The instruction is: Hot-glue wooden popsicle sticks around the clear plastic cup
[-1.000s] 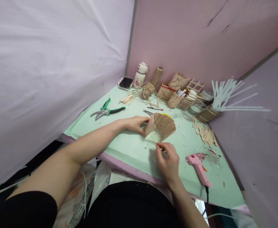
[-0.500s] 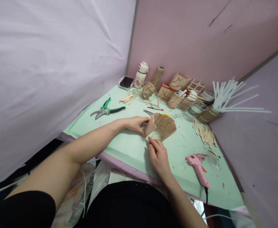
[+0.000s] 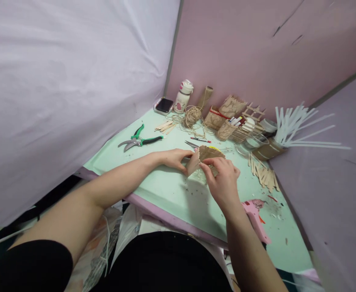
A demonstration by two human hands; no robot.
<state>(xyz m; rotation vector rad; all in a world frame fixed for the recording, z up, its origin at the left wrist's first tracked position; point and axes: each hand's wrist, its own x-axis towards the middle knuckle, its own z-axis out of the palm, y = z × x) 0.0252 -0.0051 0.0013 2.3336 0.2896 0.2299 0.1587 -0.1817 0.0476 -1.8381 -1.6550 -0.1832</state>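
A half-round holder made of craft sticks [image 3: 212, 152] stands on the table, its near side open and a clear base [image 3: 198, 175] showing inside. My left hand [image 3: 177, 159] grips its left wall from outside, thumb low and fingers behind. Over the opening is my right hand [image 3: 223, 176], with thumb and forefinger pinched together at the near edge of that wall. Whatever may be between those fingertips is too small to make out. Part of the holder's right side is hidden behind the right hand. Scissors [image 3: 192, 144] lie partly hidden behind the holder.
Green-handled pruning shears [image 3: 139, 140] lie to the left. A pink glue gun [image 3: 255, 219] rests beside my right forearm. Loose craft sticks [image 3: 264, 174] lie at the right. Twine [image 3: 193, 117], a bottle [image 3: 184, 96], a phone [image 3: 165, 105] and glue sticks [image 3: 293, 125] stand or lie along the back.
My right hand has moved up and right from the holder's lower near corner to the upper edge of its left wall. My left hand keeps its place.
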